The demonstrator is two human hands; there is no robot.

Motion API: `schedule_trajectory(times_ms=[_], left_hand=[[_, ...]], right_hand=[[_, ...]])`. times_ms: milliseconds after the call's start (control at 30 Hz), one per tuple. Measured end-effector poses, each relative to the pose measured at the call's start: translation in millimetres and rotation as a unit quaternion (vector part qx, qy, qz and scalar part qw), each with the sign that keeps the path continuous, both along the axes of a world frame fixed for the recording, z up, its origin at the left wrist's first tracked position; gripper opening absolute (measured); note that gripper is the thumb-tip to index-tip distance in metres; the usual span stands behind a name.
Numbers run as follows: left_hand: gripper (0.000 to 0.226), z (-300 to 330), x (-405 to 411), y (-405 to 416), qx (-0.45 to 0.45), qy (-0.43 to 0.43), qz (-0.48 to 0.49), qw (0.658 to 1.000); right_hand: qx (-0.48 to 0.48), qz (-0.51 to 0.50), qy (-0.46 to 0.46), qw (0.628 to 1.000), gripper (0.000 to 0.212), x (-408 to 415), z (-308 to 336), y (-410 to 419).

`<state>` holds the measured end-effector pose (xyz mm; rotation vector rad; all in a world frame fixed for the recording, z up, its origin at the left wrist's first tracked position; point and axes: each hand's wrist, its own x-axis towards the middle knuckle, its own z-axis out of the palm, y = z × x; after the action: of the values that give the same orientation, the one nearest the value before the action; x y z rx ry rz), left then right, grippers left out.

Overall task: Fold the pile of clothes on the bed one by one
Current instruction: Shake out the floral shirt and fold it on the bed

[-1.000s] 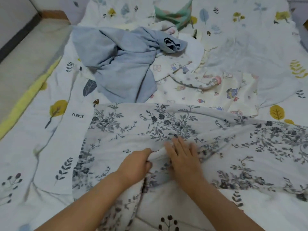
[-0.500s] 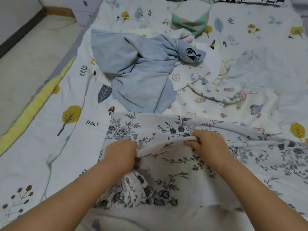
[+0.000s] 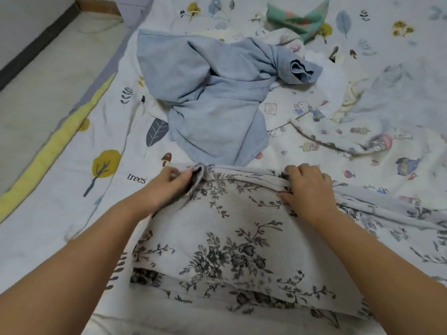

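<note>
Both hands have carried the floral cloth's (image 3: 225, 240) folded edge away from the person, from the middle of the cloth a second ago to its far side now, and they have spread apart along that edge. Left hand (image 3: 169, 184) pinches the left end of the fold, thumb and fingers closed on a bunched bit of fabric. Right hand (image 3: 308, 187) grips the same edge further right, fingers curled over the doubled cloth. Between them the fold runs nearly straight, and the flap they hold lies flat over the lower layer, which shows along the near side of the bed (image 3: 60, 226). To the right the floral cloth trails off in loose wrinkles toward the bed's right edge. Just beyond the fold, a crumpled blue garment (image 3: 212, 100) lies toward the bed's left side, its near hem almost touching the floral cloth. Right of it, a pale garment (image 3: 333, 134) printed with small cartoon animals is spread out, partly under the blue one. Near the bed's far edge sits a green cloth (image 3: 297, 20) with pink marks. Printed leaves, yellow trees and the word "trees" cover the bed sheet. Along the bed's left edge runs a yellow border, with the floor (image 3: 36, 81) beyond it.
</note>
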<state>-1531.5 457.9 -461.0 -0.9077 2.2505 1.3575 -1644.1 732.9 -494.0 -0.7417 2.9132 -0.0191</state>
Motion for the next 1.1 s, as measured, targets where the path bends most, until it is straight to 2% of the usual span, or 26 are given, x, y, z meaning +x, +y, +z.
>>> schedule_trajectory(times_ms=[33,67,100,133,167,200,267,300,333,367,433,500,567,633,667,733,767,800,867,933,1000,1067,1100], left_hand=[[0.092,-6.0,9.4,0.2,0.017,-0.025,-0.061,0.998],[0.099,-12.7,18.2,1.8,-0.007,-0.046,-0.111,0.993],[0.092,-24.1,25.8,2.7,-0.066,-0.047,-0.137,0.987],[0.067,-36.3,30.2,2.7,-0.142,-0.017,-0.121,0.982],[0.038,-43.6,31.5,3.0,-0.204,0.026,-0.065,0.977],[0.024,-47.2,30.2,0.0,-0.210,0.063,0.020,0.975],[0.025,-46.9,26.7,-11.2,-0.108,0.095,0.221,0.965],[0.022,-46.9,25.9,-17.4,-0.067,0.095,0.287,0.951],[0.020,-47.7,26.3,-23.0,-0.066,0.073,0.300,0.949],[0.022,-49.3,28.2,-25.0,-0.107,0.035,0.265,0.958],[0.032,-54.3,33.7,-22.4,-0.198,-0.062,0.129,0.970],[0.042,-55.9,35.4,-17.5,-0.202,-0.122,0.039,0.971],[0.051,-53.6,36.3,-15.8,-0.198,-0.146,-0.002,0.969],[0.048,-51.2,40.5,-16.8,-0.153,-0.137,0.028,0.978],[0.042,-49.3,44.6,-17.6,-0.100,-0.120,0.070,0.985],[0.033,-41.0,54.8,-19.1,0.014,-0.079,0.137,0.987],[0.029,-35.9,60.6,-22.5,0.031,-0.074,0.130,0.988],[0.024,-30.0,67.3,-28.1,0.030,-0.072,0.108,0.991],[0.017,-15.4,80.0,-44.3,0.021,-0.083,0.070,0.994],[0.017,-5.7,87.9,-64.0,-0.012,-0.103,0.063,0.993],[0.021,-3.3,90.7,-79.8,-0.105,-0.116,0.071,0.985],[0.032,-8.5,93.1,-83.7,-0.178,-0.112,0.097,0.973],[0.036,-13.3,95.8,-82.0,-0.168,-0.107,0.118,0.973]], right_hand=[[0.002,0.003,0.002,1.000,0.043,0.0,-2.7,0.5],[0.010,0.003,0.001,1.000,0.037,-0.5,-3.6,0.1],[0.025,0.001,-0.003,1.000,0.032,-0.4,-4.6,-0.9],[0.040,0.005,-0.005,0.999,0.028,0.3,-5.0,-2.6],[0.044,0.016,0.003,0.999,0.023,0.3,-5.8,-4.3],[0.033,0.020,0.016,0.999,0.015,-1.4,-5.6,-5.4],[-0.006,-0.007,0.032,0.999,0.013,-8.4,-3.4,-6.7],[-0.033,-0.035,0.037,0.998,0.016,-14.1,-2.0,-6.8],[-0.067,-0.063,0.042,0.995,0.019,-20.3,-1.0,-6.3],[-0.093,-0.088,0.044,0.991,0.023,-25.3,-0.3,-6.6],[-0.048,-0.090,0.039,0.994,0.031,-28.5,-1.8,-9.9],[0.033,-0.053,0.012,0.998,0.040,-25.6,-7.0,-14.4],[0.058,-0.012,-0.009,0.998,0.042,-19.3,-8.7,-18.5],[0.056,0.006,-0.023,0.998,0.036,-15.0,-8.0,-21.2],[0.059,0.007,-0.045,0.997,0.034,-13.5,-6.7,-22.8],[0.073,-0.018,-0.134,0.988,0.032,-15.5,0.0,-28.7],[0.069,-0.043,-0.180,0.980,0.031,-18.3,5.7,-31.2],[0.054,-0.069,-0.212,0.973,0.031,-22.0,12.6,-33.3],[0.002,-0.092,-0.221,0.971,0.034,-29.9,24.8,-38.3],[-0.069,-0.087,-0.193,0.975,0.040,-29.2,28.8,-52.3],[-0.103,-0.068,-0.131,0.984,0.038,-14.8,21.5,-73.2],[-0.059,-0.042,-0.043,0.996,0.028,6.0,6.9,-91.3],[-0.024,-0.030,-0.019,0.999,0.031,17.5,-0.4,-96.3]])
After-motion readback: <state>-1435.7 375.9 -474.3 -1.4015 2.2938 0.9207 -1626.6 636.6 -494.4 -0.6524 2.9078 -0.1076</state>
